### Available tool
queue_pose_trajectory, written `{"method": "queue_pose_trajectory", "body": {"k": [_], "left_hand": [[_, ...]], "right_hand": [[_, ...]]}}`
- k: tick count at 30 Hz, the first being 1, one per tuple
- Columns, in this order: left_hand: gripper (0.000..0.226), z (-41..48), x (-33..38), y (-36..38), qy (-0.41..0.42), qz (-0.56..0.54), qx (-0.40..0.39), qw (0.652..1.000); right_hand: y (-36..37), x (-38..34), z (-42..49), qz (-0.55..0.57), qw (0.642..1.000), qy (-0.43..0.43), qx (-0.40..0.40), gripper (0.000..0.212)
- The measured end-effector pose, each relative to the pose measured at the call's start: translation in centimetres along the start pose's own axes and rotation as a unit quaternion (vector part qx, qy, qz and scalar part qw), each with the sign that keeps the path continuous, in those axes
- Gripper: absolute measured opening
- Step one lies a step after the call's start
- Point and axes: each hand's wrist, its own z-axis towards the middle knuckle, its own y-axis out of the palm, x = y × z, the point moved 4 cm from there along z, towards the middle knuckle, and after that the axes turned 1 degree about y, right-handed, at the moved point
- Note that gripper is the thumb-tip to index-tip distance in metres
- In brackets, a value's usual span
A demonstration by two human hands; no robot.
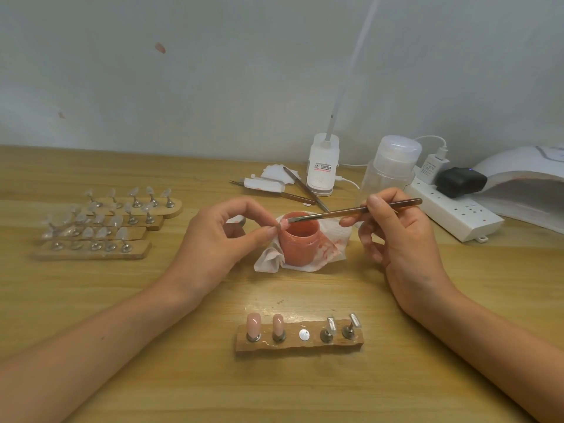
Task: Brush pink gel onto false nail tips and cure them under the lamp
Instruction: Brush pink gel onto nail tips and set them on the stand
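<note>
My left hand [213,239] pinches a small nail tip on its stand [283,223] just over the left rim of the open pink gel jar [299,239]. My right hand [396,236] holds a thin brown brush [357,210], and its bristles touch the nail tip. Near the table's front, a wooden holder [299,343] carries two pink-coated tips [253,323] on the left, one bare metal disc in the middle and two clear tips [331,323] on the right. The white curing lamp [531,184] stands at the far right.
Several wooden holders with clear tips [103,224] lie at the left. The jar sits on a stained tissue [323,248]. Behind it are tweezers and tools [293,190], a white desk lamp base [322,166], a clear dispenser bottle [390,166] and a power strip [451,212].
</note>
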Motion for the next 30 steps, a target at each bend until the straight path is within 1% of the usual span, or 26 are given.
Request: {"method": "queue_pose_trajectory", "body": {"k": [4, 7, 9, 13, 17, 22, 26, 30], "left_hand": [[0.008, 0.0, 0.06, 0.11, 0.003, 0.003, -0.004, 1.0], [0.008, -0.05, 0.02, -0.01, 0.003, 0.001, -0.004, 1.0], [0.008, -0.09, 0.0, -0.02, 0.003, -0.001, -0.004, 1.0], [0.006, -0.13, -0.05, 0.04, 0.005, 0.0, -0.006, 1.0], [0.007, 0.0, 0.02, 0.06, 0.009, 0.003, -0.006, 1.0], [0.007, -0.05, -0.1, 0.12, 0.002, -0.002, -0.009, 1.0], [0.006, 0.0, -0.19, 0.15, -0.002, -0.005, -0.009, 1.0], [0.008, 0.15, -0.11, 0.06, -0.002, -0.003, -0.005, 1.0]], "right_hand": [[-0.58, 0.12, 0.08, 0.008, 1.0, 0.013, 0.024, 0.017], [-0.17, -0.1, 0.02, 0.009, 1.0, -0.01, 0.004, 0.02], [0.03, -0.01, -0.04, -0.001, 1.0, -0.009, -0.003, 0.019], [-0.44, 0.16, 0.03, 0.0, 1.0, 0.007, 0.026, 0.017], [-0.05, -0.29, -0.05, -0.004, 1.0, -0.016, 0.0, 0.02], [-0.47, 0.01, -0.05, -0.014, 1.0, -0.002, 0.026, 0.014], [0.03, -0.36, -0.22, -0.013, 1.0, -0.023, 0.002, 0.019], [-0.36, 0.06, -0.06, -0.02, 0.999, -0.006, 0.033, 0.013]]}}
